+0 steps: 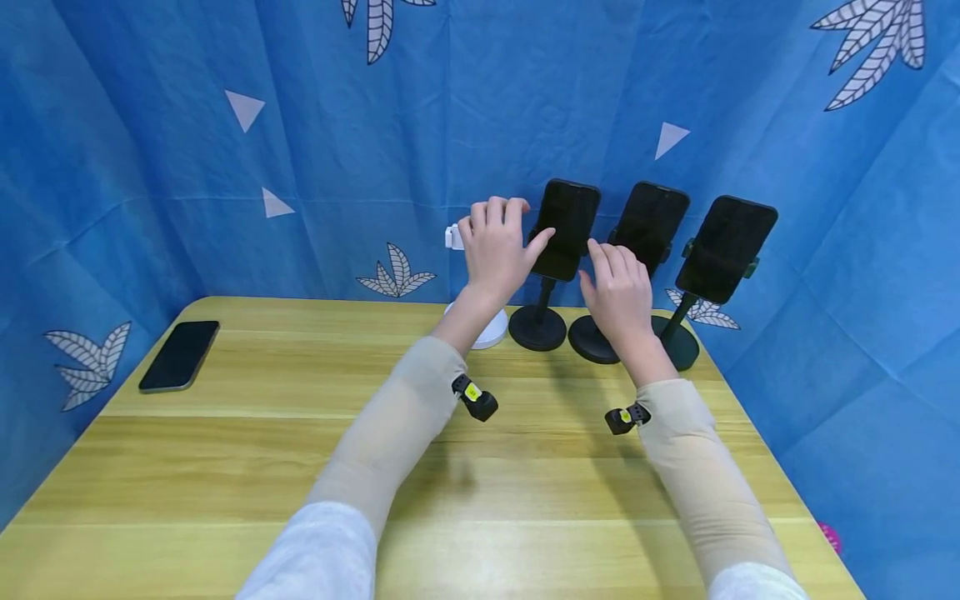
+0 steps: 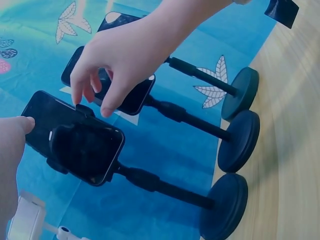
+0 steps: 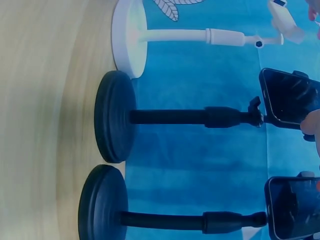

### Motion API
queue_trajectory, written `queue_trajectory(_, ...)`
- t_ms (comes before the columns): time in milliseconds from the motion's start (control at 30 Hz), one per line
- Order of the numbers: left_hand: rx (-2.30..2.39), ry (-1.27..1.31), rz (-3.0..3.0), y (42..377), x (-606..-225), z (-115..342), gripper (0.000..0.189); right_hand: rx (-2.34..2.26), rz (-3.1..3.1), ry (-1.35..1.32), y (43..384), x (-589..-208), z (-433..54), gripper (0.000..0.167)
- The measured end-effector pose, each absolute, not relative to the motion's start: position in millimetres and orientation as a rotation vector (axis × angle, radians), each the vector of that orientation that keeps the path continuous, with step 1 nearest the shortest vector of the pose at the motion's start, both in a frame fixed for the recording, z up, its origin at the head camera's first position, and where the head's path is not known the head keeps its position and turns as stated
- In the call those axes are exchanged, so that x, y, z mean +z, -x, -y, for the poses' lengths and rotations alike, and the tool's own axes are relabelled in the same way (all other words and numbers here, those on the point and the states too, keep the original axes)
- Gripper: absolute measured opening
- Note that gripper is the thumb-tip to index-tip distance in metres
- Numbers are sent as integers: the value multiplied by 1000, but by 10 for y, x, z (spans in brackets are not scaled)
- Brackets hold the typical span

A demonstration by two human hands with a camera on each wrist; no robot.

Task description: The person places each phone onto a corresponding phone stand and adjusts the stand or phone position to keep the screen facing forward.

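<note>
A black phone (image 1: 567, 221) sits upright in the clamp of a black phone stand (image 1: 537, 328). My left hand (image 1: 495, 246) is at its left side, thumb stretched out, and in the left wrist view the thumb tip (image 2: 30, 123) touches the screen. My right hand (image 1: 621, 292) is at the same phone's right side. Its bent fingers reach down to the clamp (image 2: 85, 110), with a gap between them and the thumb. A white phone stand (image 3: 225, 37) without a phone stands behind my left forearm, its round base (image 1: 491, 331) partly hidden.
Two more stands hold phones on the right: a second black phone (image 1: 651, 221), partly behind my right hand, and a third phone (image 1: 727, 248) on a dark green stand (image 1: 681, 346). Another phone (image 1: 180, 356) lies flat at the table's left edge. A blue curtain (image 1: 337, 125) hangs behind.
</note>
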State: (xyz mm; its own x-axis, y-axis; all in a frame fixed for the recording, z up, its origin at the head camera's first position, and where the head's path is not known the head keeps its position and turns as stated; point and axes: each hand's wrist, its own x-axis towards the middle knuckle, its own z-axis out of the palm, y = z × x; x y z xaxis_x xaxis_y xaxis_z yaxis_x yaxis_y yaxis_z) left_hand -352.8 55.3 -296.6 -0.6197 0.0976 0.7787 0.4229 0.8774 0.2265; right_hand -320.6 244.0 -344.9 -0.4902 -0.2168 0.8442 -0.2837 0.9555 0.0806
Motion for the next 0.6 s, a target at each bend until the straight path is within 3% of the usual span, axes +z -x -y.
queue_trajectory(600,-631,444,2156,3326,-3106,-254,45,130,2153,-374,3104,-3605,-2451,44)
